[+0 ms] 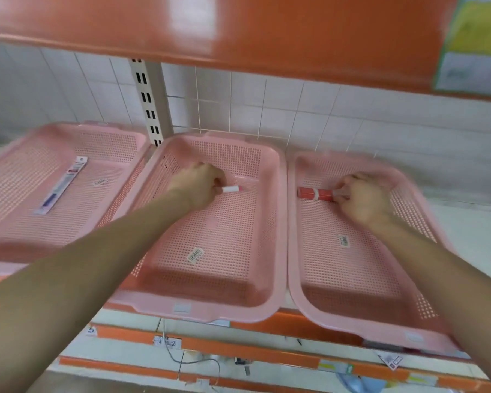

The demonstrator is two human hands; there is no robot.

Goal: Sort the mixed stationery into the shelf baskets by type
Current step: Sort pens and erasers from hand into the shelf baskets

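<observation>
Just past the left hand's (199,185) curled fingers, a short white stick with a pink tip (231,189) juts toward the other arm. It is pinched at its near end, low over the mesh floor of the middle pink perforated plastic basket (281,222). The right hand (363,197) likewise grips one end of a red cylindrical stick (313,193), which points back toward the left grip inside the right pink perforated basket (294,236). Whether either stick touches the mesh I cannot tell.

The step looks like setting both down. It is best to lower each until it lies flat, loosen the fingers, then lift straight up so the round bodies do not roll. The two baskets' raised rims stand between the grips, so neither stick should swing sideways. Beyond each grip the back wall is near, while the long run of floor toward the wrists gives room. Overhead, the glossy orange shelf (238,29) limits the lift.
</observation>
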